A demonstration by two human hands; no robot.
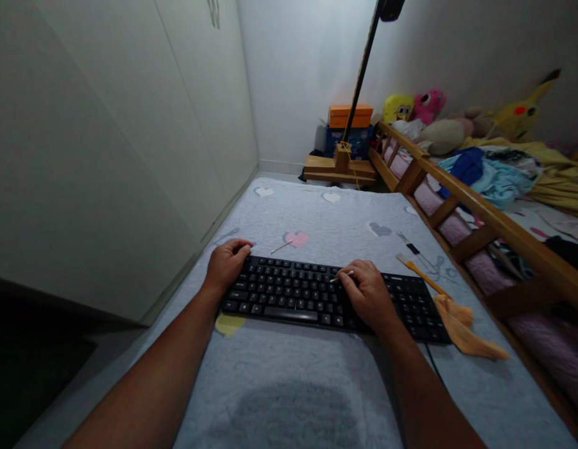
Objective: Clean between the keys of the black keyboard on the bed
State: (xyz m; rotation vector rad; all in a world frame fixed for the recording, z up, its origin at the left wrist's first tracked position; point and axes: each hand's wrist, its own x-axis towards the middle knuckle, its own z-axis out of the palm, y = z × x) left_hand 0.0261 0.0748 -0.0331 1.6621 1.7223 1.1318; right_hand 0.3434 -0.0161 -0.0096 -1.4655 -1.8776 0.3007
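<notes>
A black keyboard (284, 288) lies flat on the grey-blue bedspread, with its cable running off the near right side. At its far left corner, my left hand (227, 263) grips the edge, fingers curled and thumb on top. My right hand (366, 292) is closed in a pinch on a cotton swab (341, 276), whose tip is over the keys right of the middle. The hand covers part of the keys there. Beyond the keyboard's far edge rests a second cotton swab (282, 246), near a pink heart printed on the cloth.
To the keyboard's right are a yellow-handled brush (425, 275), a thin metal tool with a black band (413, 248) and a crumpled orange cloth (464, 329). A wooden bed rail (476, 199) borders the right side. White wardrobe doors (130, 137) stand at left; a stand's wooden base (340, 167) is beyond.
</notes>
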